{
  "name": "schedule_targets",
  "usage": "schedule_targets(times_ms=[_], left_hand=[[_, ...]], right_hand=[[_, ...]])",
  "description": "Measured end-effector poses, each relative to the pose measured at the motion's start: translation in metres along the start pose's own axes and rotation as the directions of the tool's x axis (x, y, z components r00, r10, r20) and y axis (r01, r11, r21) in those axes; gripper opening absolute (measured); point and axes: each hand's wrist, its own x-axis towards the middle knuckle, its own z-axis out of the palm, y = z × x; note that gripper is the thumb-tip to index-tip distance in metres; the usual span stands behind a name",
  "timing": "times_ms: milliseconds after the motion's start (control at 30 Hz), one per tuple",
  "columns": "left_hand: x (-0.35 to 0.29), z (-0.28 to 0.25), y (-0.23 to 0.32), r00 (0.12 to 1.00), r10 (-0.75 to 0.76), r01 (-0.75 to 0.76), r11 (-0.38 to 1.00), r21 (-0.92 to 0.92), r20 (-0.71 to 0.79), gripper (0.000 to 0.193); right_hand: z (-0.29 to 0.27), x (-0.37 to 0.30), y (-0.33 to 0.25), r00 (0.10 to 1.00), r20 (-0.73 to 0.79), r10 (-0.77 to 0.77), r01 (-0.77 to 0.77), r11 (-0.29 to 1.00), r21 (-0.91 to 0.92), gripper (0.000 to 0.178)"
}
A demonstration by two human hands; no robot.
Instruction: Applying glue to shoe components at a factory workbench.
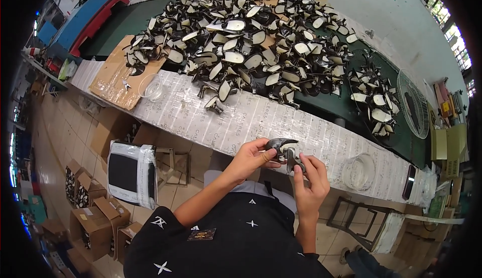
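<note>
Just above the near edge of the bench, my left hand (255,158) grips a glossy black shoe heel (279,143) with a pale cupped face. The thumb lies over its side. My right hand (311,181) is closed, thumb and fingertips pinching the lower, dark grey part (292,160) next to it. Whether this part belongs to the same heel or is a separate piece, I cannot tell. Beyond my hands, a large heap of similar black heels (233,57) with cream oval faces covers the bench.
White printed sheeting covers the bench front (241,122). A clear round tub (151,86) stands by flattened cardboard (111,74) at left; a clear bowl (358,171) and phone (409,181) lie at right. A wire fan guard (412,103) stands beyond. Cartons (95,226) sit on the floor.
</note>
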Motion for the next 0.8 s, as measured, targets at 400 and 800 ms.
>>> schedule_targets(times_ms=[400, 800], left_hand=[[0.003, -0.002, 0.000, 0.999, -0.014, 0.016, 0.999, -0.038, 0.041, 0.025], [0.003, 0.005, 0.004, 0.999, -0.028, 0.030, 0.999, -0.033, 0.045, 0.028]], right_hand=[[0.000, 0.003, 0.003, 0.990, 0.059, 0.128, -0.136, 0.975, 0.173, 0.026], [-0.011, 0.003, 0.030, 0.918, 0.126, 0.375, -0.370, 0.702, 0.608, 0.024]])
